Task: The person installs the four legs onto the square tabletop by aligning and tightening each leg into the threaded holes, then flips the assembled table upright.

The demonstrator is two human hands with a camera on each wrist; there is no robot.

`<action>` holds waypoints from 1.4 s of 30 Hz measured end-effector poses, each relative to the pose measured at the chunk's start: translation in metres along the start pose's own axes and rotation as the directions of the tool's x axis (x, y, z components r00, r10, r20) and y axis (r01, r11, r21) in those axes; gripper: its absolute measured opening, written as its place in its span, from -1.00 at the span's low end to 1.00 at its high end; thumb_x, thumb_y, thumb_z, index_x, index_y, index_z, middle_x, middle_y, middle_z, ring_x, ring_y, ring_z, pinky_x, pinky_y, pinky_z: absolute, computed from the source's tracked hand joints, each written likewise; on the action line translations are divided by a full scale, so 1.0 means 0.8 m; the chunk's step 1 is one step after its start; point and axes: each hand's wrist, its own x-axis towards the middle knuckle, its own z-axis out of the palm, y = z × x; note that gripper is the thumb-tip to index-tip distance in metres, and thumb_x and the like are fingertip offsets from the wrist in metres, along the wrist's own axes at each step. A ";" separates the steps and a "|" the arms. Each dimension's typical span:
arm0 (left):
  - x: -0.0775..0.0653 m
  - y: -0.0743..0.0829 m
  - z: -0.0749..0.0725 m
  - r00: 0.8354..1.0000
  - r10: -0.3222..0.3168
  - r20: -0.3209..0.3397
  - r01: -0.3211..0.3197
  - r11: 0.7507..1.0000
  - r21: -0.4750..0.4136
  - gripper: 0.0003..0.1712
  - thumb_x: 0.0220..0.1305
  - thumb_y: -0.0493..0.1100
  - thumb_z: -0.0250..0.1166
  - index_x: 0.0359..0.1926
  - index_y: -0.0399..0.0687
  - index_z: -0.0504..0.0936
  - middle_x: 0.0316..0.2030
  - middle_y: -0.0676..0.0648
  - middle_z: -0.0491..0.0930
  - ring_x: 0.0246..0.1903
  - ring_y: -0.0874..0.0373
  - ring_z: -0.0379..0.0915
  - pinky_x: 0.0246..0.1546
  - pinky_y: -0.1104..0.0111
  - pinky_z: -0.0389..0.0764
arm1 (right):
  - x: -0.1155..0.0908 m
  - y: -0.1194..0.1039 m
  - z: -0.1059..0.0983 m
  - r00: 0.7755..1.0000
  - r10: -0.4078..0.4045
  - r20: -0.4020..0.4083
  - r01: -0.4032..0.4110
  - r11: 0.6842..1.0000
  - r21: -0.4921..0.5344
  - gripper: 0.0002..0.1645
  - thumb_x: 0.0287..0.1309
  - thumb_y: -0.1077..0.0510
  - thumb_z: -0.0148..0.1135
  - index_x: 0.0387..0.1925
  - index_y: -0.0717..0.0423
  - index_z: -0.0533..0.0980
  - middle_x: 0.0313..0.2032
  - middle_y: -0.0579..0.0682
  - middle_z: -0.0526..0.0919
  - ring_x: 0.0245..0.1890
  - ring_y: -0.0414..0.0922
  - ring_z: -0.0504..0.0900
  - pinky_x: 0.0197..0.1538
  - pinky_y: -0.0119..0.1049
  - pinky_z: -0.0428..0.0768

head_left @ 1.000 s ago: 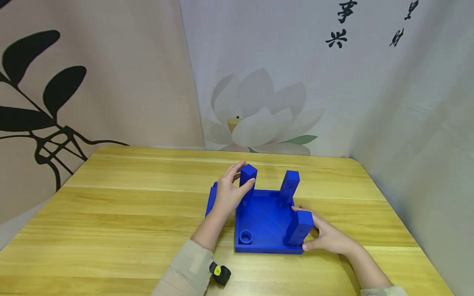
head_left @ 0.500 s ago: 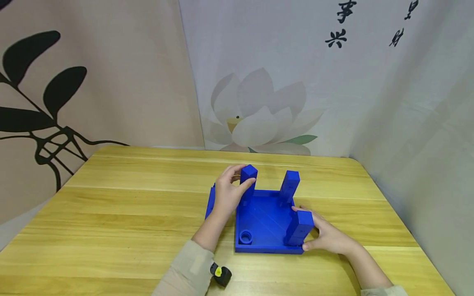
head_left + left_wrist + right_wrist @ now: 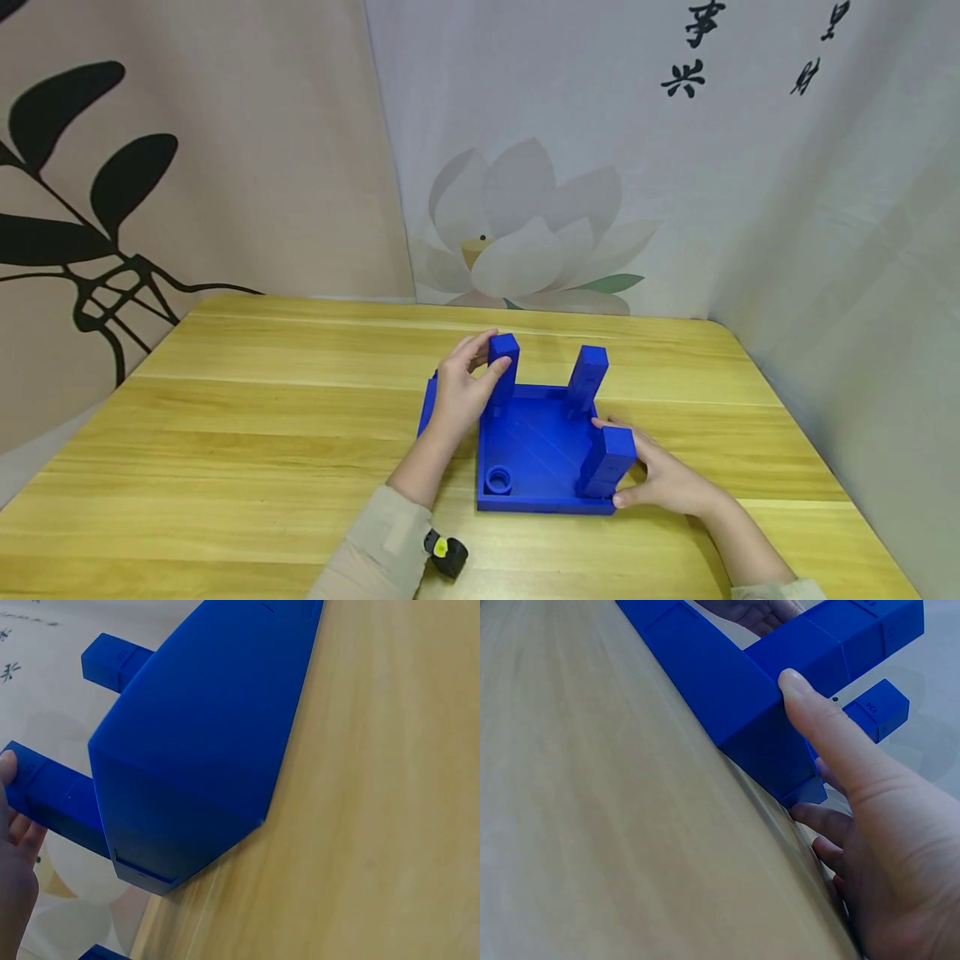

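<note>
A shallow blue tray (image 3: 540,450) lies on the wooden table with three square blue posts standing at its corners. My left hand (image 3: 467,387) grips the back-left post (image 3: 503,371) between thumb and fingers near its top. At the tray's right side, my right hand (image 3: 663,479) holds the wall, its thumb (image 3: 832,724) at the front-right corner beside the front-right post (image 3: 609,460). The back-right post (image 3: 587,375) stands untouched. In the front-left corner of the tray is a round threaded socket (image 3: 498,479).
Another blue piece (image 3: 426,407) lies left of the tray, partly hidden behind my left hand. A black device with a yellow mark (image 3: 448,557) is at the left sleeve. Printed curtains (image 3: 555,167) hang behind the table (image 3: 262,417).
The back-left post has turned a little in my left hand, its top going from a diamond to a squarer view. The right hand and tray have stayed still.
</note>
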 end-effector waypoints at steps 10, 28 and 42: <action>0.000 -0.047 0.008 0.999 -0.010 0.050 0.011 1.000 -0.012 -0.51 0.28 -0.40 0.23 0.21 -0.45 0.40 -0.03 -0.35 0.51 -0.01 -0.16 0.49 0.07 0.06 0.49 | -0.001 -0.002 0.000 1.000 0.016 -0.001 -0.016 1.000 -0.006 0.15 -0.12 0.15 0.53 0.47 -0.12 0.09 0.42 0.18 0.02 0.37 0.05 0.04 0.25 -0.47 0.12; 0.000 -0.041 0.018 0.994 -0.032 -0.100 0.043 0.993 0.109 -0.36 -0.04 -0.12 0.54 0.09 -0.20 0.56 -0.10 -0.07 0.56 -0.13 0.07 0.48 -0.02 0.23 0.53 | -0.001 -0.005 0.001 1.000 0.016 -0.009 -0.016 1.000 -0.015 0.15 -0.13 0.13 0.53 0.46 -0.08 0.09 0.42 0.19 0.04 0.36 0.05 0.04 0.26 -0.46 0.10; -0.002 -0.038 0.022 0.991 -0.017 -0.136 0.037 0.989 0.141 -0.47 -0.03 -0.21 0.54 0.01 -0.19 0.62 -0.14 -0.04 0.56 -0.22 0.13 0.51 -0.13 0.29 0.57 | -0.001 -0.002 0.002 1.000 0.005 -0.018 -0.005 1.000 -0.012 0.16 -0.16 0.16 0.54 0.46 -0.06 0.10 0.41 0.19 0.05 0.34 -0.28 0.07 0.25 -0.51 0.09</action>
